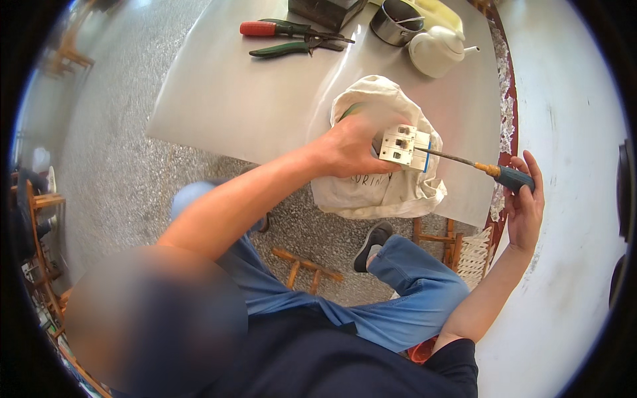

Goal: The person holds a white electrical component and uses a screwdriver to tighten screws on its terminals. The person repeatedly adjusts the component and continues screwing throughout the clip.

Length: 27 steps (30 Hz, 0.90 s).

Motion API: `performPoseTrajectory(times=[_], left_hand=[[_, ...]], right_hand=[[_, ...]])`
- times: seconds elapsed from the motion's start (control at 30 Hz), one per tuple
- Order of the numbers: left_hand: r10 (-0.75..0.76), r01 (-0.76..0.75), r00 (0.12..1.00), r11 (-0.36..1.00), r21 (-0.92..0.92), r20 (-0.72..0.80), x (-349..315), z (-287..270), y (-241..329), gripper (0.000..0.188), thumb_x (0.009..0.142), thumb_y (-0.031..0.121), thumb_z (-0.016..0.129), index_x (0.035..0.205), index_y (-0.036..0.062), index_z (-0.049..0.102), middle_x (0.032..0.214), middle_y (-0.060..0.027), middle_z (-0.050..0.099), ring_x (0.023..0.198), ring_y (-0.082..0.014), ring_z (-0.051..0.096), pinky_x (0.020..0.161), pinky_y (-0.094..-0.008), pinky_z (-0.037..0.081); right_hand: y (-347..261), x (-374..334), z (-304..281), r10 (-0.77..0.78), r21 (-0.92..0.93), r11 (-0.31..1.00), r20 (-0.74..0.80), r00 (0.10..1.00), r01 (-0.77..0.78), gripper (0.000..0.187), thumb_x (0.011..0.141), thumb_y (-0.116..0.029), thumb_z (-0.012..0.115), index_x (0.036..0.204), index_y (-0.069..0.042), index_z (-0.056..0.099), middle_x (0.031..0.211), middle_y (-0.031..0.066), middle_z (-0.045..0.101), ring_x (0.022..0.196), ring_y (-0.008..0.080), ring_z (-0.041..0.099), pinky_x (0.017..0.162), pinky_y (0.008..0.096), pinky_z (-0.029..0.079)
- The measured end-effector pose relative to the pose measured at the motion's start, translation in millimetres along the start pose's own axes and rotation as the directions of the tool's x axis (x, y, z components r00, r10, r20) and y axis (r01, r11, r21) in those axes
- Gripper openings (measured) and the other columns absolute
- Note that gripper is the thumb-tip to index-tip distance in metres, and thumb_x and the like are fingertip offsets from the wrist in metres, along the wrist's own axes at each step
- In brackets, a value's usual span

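My left hand (355, 142) is wrapped round a white circuit breaker (397, 146) with a blue strip on its right side. The breaker is held above a cream cloth bag (371, 199) lying on the table. To the right, my right hand (527, 205) has its fingers round the dark handle of a screwdriver (514, 178). The screwdriver lies nearly level, and its long shaft reaches left to the breaker's right side. Its tip meets the breaker there; whether it sits in a screw is too small to tell. Part of the breaker is covered by my left fingers.
On the far side of the table (212, 99) lie pliers (285, 49) with green handles and a red-handled tool (259, 28). A metal pot (391, 26), a white teapot (434, 53) and a dark box (325, 12) stand behind. A wooden stool (305, 265) is below.
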<state>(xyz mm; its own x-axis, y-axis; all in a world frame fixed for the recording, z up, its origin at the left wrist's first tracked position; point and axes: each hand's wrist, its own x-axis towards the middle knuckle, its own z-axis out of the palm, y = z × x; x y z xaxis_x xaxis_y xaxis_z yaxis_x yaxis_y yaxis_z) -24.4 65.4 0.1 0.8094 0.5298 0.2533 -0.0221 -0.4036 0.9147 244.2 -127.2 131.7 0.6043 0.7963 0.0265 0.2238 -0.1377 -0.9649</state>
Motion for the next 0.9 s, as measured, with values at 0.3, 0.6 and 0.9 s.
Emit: performPoseTrajectory(times=[0.3,0.6,0.9], left_hand=[[0.137,-0.132,0.989,0.988,0.081,-0.049,4.0,8.1,-5.5,0.066,0.075,0.018,0.089,0.132,0.0051,0.059,0.121,-0.014,0.064,0.115,-0.0288,0.061,0.1,-0.0391,0.051],[0.132,-0.129,0.99,0.988,0.081,-0.042,5.0,7.8,-4.1,0.067,0.074,0.018,0.089,0.133,0.0051,0.058,0.121,-0.0149,0.063,0.115,-0.0305,0.061,0.101,-0.0401,0.051],[0.122,-0.12,0.992,0.991,0.057,-0.038,4.7,7.8,-3.4,0.067,0.074,0.017,0.089,0.132,0.0051,0.058,0.12,-0.0148,0.063,0.114,-0.0301,0.061,0.1,-0.0391,0.051]], right_hand=[[19.1,8.6,-11.4,0.086,0.04,0.996,-0.031,0.996,-0.085,0.051,0.103,-0.026,0.061,0.145,0.0,0.052,0.108,0.0078,0.067,0.065,0.0046,0.052,0.05,0.0159,0.036],[27.9,14.0,-22.1,0.123,0.059,0.991,0.003,0.992,-0.123,0.055,0.103,-0.028,0.062,0.147,0.001,0.049,0.111,0.0085,0.067,0.067,0.004,0.052,0.047,0.0149,0.033],[32.2,14.0,-24.2,0.176,0.047,0.983,-0.003,0.984,-0.176,0.051,0.103,-0.027,0.062,0.146,-0.001,0.051,0.106,0.0073,0.069,0.068,0.0032,0.052,0.045,0.0136,0.032]])
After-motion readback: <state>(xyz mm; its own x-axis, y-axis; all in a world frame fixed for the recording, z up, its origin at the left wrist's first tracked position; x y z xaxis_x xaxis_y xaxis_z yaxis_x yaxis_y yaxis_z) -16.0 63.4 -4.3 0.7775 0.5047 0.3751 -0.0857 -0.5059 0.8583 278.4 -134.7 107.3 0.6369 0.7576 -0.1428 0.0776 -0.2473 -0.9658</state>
